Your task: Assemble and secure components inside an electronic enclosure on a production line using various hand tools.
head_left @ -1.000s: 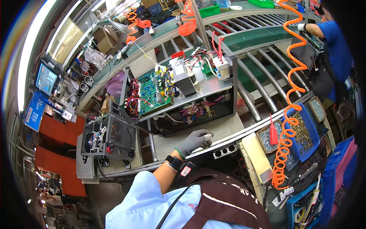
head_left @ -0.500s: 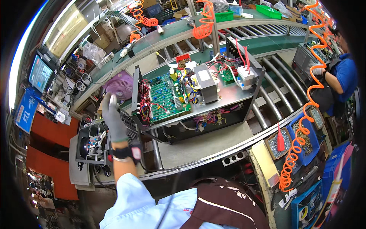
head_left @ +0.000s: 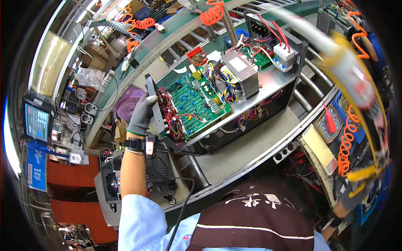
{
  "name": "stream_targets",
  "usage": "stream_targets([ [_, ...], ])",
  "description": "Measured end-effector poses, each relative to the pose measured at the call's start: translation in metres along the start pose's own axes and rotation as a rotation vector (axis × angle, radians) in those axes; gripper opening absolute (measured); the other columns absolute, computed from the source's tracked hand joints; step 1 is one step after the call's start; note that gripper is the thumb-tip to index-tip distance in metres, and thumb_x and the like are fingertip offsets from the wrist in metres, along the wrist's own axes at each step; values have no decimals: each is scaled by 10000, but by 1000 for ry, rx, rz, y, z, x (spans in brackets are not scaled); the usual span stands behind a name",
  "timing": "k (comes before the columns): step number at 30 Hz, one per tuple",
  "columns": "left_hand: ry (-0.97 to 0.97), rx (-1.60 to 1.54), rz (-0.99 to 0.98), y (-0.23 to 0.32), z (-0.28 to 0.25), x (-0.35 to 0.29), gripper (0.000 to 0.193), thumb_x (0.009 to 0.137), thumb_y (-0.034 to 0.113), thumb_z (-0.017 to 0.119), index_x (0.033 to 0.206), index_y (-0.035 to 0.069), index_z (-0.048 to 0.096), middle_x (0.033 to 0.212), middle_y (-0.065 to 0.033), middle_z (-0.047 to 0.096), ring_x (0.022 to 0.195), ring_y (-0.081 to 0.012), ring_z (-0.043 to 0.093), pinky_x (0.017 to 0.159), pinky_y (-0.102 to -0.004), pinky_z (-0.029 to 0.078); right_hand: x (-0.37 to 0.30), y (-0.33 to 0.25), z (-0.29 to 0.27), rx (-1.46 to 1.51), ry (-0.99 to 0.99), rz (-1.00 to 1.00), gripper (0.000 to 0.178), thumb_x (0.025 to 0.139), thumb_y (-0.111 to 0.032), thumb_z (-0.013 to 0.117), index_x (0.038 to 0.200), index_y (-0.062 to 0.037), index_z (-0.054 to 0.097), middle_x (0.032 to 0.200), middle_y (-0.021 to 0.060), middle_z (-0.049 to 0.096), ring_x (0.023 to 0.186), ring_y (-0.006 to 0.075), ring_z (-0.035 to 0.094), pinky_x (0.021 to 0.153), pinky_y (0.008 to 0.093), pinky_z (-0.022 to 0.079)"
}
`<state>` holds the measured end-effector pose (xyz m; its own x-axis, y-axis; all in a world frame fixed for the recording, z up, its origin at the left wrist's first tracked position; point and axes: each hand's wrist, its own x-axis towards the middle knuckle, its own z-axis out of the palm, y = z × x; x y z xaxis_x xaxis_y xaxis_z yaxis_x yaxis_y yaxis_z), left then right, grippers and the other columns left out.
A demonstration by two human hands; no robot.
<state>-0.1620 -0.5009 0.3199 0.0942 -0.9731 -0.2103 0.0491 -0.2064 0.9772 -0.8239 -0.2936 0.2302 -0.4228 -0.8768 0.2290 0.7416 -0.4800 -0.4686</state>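
My left hand [head_left: 141, 116], in a grey glove, is closed on the dark end panel of an open machine chassis [head_left: 157, 113]. Inside the chassis are a green circuit board [head_left: 192, 102] with bundles of coloured wires and a large transformer [head_left: 240, 73]. My right hand [head_left: 354, 194], gloved too, grips a yellow caulking gun [head_left: 366, 173] at the lower right. Its cartridge [head_left: 354, 81] is blurred, and the long pale nozzle points up and left over the chassis's right end. Part of the right hand is hidden by the gun's handle.
The chassis rests on a roller conveyor [head_left: 302, 99]. A purple fan [head_left: 127, 104] and a second machine unit on casters [head_left: 161, 171] are at the left. A tray of screws [head_left: 328, 125], a cream pad [head_left: 319, 149] and an orange coiled hose [head_left: 346, 150] lie right. Another person [head_left: 377, 52] works beyond.
My left hand has come down onto the chassis's end panel. My right hand has come into view with the caulking gun, raised from the lower right. The whole view has shifted.
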Motion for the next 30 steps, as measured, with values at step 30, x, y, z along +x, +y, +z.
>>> stream_targets([
  [30, 220, 46, -57, 16, -8, 26, 520, 769, 71, 563, 1262, 77, 401, 942, -25, 549, 827, -142, 574, 763, -297, 500, 84, 194, 156, -666, -325, 541, 216, 859, -192, 598, 917, 13, 564, 616, 8, 502, 446, 36, 379, 404, 193, 269],
])
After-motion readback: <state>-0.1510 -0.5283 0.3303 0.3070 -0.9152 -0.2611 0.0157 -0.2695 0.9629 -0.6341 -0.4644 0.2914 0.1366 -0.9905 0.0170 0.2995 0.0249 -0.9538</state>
